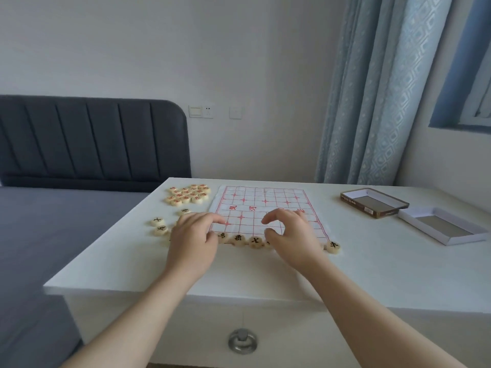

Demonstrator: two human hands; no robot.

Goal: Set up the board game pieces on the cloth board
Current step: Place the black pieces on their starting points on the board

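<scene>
A white cloth board (268, 205) with a red grid lies on the white table (372, 266). Several round wooden pieces with black characters (255, 241) stand in a row along its near edge, one (333, 246) at the near right corner. My left hand (194, 237) hovers at the board's near left corner, fingers bent, nothing visible in it. My right hand (289, 232) hovers over the near middle of the board with thumb and fingers curved apart, holding nothing. A pile of red-character pieces (189, 194) sits left of the far end. Loose black-character pieces (159, 226) lie left of my left hand.
A brown game box (373, 201) and its white lid (441, 224), both open side up, lie on the table at the right. A grey bed (53, 208) adjoins the table's left edge. Curtains hang behind. A drawer with a metal knob (242, 339) is below the front edge.
</scene>
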